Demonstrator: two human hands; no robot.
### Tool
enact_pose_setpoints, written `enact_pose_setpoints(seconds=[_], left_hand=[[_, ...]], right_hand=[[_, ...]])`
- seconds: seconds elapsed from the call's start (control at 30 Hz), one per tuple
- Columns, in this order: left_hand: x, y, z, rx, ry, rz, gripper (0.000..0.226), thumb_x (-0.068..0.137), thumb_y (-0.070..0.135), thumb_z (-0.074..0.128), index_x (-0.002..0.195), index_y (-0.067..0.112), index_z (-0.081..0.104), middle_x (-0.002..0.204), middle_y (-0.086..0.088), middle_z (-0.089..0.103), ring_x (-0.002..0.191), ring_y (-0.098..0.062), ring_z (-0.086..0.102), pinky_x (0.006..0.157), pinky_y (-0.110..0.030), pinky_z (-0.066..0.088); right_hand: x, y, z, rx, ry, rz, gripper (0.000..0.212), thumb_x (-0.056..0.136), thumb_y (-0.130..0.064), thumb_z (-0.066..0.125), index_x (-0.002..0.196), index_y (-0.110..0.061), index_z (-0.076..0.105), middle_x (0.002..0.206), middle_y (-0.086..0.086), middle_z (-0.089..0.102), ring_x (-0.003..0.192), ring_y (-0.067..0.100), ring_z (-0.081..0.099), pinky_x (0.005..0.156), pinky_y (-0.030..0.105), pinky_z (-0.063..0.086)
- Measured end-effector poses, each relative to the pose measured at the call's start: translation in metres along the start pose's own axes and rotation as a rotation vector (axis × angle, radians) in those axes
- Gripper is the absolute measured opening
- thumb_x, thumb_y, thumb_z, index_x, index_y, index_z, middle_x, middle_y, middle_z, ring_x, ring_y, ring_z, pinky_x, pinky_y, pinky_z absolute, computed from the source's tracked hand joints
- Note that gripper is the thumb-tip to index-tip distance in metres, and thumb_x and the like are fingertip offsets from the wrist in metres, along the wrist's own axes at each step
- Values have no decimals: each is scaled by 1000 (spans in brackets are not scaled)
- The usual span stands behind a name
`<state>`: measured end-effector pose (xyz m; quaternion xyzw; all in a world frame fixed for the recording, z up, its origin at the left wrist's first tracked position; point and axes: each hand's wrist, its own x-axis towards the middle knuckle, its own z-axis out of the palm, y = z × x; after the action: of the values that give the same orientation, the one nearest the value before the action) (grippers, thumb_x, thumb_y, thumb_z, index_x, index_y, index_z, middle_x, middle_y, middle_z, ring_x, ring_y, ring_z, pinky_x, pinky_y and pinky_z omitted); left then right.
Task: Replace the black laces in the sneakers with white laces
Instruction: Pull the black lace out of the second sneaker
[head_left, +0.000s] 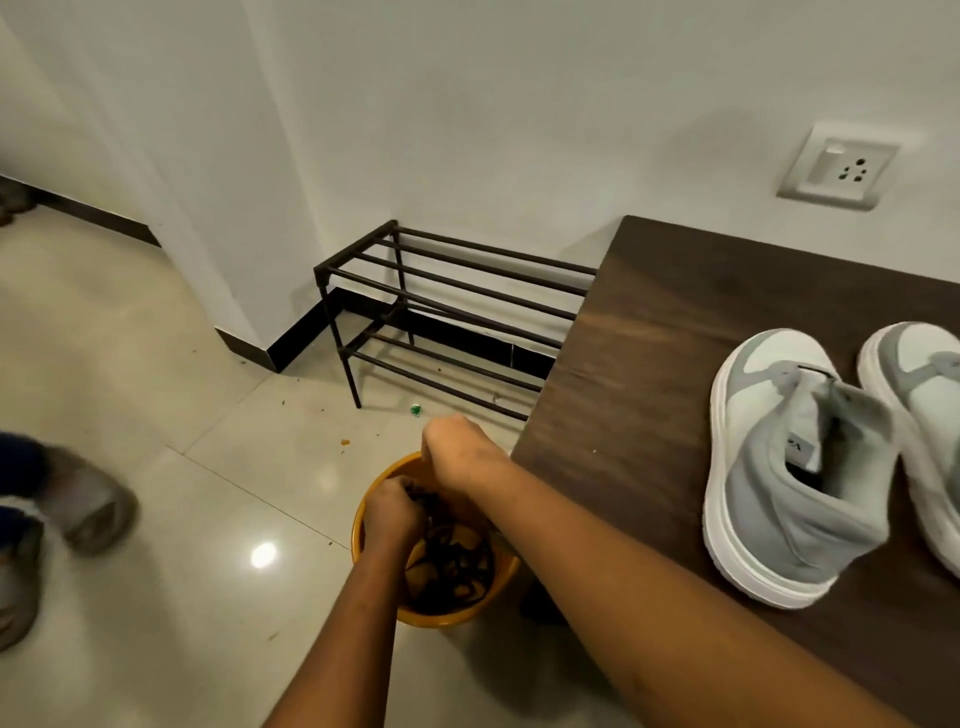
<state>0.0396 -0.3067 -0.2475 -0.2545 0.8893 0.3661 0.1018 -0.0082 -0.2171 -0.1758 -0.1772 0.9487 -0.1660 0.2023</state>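
Note:
An orange bucket (363, 519) stands on the floor beside the table, with a tangle of black laces (449, 564) inside it. My left hand (392, 506) reaches into the bucket, fingers curled round the laces. Just above the bucket's far rim, my right hand (457, 449) hangs with its fingers bent downward; what they hold is hidden. Two grey-and-white sneakers stand on the dark wooden table (649, 338): one sneaker (779, 467) with its tongue pulled up, and a second sneaker (919, 410) cut off by the right edge. Neither shows laces.
A bare black metal shoe rack (441, 306) stands against the wall behind the bucket. A wall socket (839, 169) sits above the table. Another person's feet in slippers (78, 504) are on the tiled floor at the left. Small crumbs and a green scrap (415, 410) lie on the floor.

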Motion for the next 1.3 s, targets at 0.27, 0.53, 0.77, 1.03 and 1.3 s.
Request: enact_pose_setpoints(seconds=[0.27,0.53,0.77,1.03,1.3], left_hand=[[-31,39,-19,-69,37,27,13,79,-1,66,76,12,63,89,-8,62,72,-15,51,56,-21,37],[-113,123,-41,-176,62,239,10,77,5,69,86,9,73,93,-13,70,91,-26,61,73,-31,44],[-210,214,-24,-147,43,483,18,78,10,68,95,8,73,93,-16,71,95,-28,63,68,-26,37],[-270,285,41,-33,-78,716,16,83,13,66,96,20,71,104,-4,70,94,-18,64,84,-30,52],[-247,286,97,734,-37,768,56,86,24,61,137,30,40,141,-8,37,129,-29,39,105,-35,36]], right_hand=[[-41,0,-30,110,98,-38,30,84,8,56,110,0,69,116,19,64,105,32,63,89,43,54],[-127,25,-96,152,254,31,21,86,1,61,103,-5,72,109,14,68,103,27,63,88,37,53],[-231,74,-163,239,466,140,25,84,3,57,96,-10,75,105,12,70,99,25,65,87,33,53],[-318,180,-192,420,650,268,23,86,0,58,90,-13,76,99,4,73,95,17,66,86,28,53],[-338,299,-174,400,693,580,25,92,-21,59,115,-24,66,121,4,63,108,21,60,91,33,50]])
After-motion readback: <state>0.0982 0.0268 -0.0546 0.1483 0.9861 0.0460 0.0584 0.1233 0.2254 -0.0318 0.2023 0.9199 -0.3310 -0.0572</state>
